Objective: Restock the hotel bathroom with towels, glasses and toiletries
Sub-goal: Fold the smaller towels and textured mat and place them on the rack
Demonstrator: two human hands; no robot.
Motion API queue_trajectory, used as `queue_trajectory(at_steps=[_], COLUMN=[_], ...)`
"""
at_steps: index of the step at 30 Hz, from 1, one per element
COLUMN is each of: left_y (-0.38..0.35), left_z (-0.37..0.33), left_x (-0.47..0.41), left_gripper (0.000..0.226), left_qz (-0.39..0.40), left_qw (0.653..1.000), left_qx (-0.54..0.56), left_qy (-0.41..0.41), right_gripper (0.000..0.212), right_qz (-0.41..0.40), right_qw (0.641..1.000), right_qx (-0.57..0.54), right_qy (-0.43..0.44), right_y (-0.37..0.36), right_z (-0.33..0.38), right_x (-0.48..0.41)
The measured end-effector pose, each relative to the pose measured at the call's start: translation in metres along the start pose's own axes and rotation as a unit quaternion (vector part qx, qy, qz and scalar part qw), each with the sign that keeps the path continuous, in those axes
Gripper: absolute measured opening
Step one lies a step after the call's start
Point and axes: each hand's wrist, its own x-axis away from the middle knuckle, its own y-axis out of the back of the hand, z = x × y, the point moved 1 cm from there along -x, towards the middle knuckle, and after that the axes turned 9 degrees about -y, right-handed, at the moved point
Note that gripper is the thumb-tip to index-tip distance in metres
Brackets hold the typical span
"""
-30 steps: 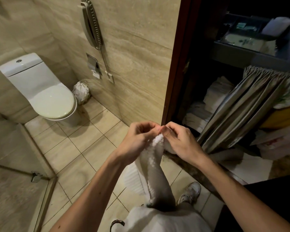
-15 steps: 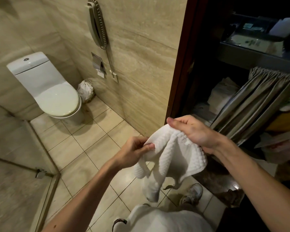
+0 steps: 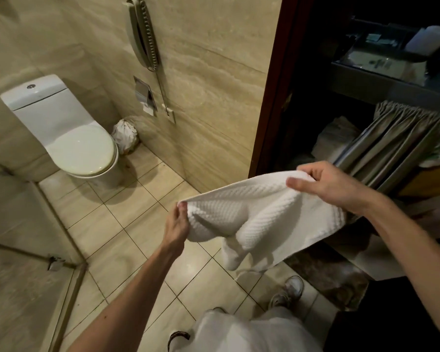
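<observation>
1. Far left: white ceramic toilet [image 3: 69, 138], lid down, on the beige tiled floor [image 3: 137, 212].
2. Just right of it, in the corner: small bin lined with a crumpled white bag [image 3: 126, 135]; higher on the beige stone wall, a grey corded wall phone [image 3: 144, 34].
3. Lower centre: left hand [image 3: 175, 224], fingers curled, pinching one top corner of the white waffle-weave towel [image 3: 252, 214].
4. Towel in the air above the floor, stretched between both hands, top edge taut, lower part sagging in loose folds.
5. Right of centre: right hand [image 3: 325, 184], higher up, thumb and fingers closed round the opposite top corner.
6. Far right, past the dark wooden door frame [image 3: 277, 85]: grey pleated curtain [image 3: 391, 148], with folded white linen [image 3: 338, 138] beside it in the dimness.
</observation>
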Motion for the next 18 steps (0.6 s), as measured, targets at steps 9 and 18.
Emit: queue_trajectory(at_steps=[9,18], left_y=[0.052,0.073], left_z=[-0.059,-0.044], left_x=[-0.018,-0.03], left_gripper=[0.045,0.043], left_qz=[0.269,0.196], left_qw=[0.943,0.902], left_qx=[-0.172,-0.337], left_qy=[-0.097,-0.183], right_gripper=[0.057,0.053], right_qz=[-0.099,-0.12], right_qw=[0.938,0.903], right_qx=[0.319,0.408], right_qy=[-0.086,-0.062], right_y=[0.019,-0.002], right_z=[-0.103,-0.094], right_x=[-0.006,-0.013])
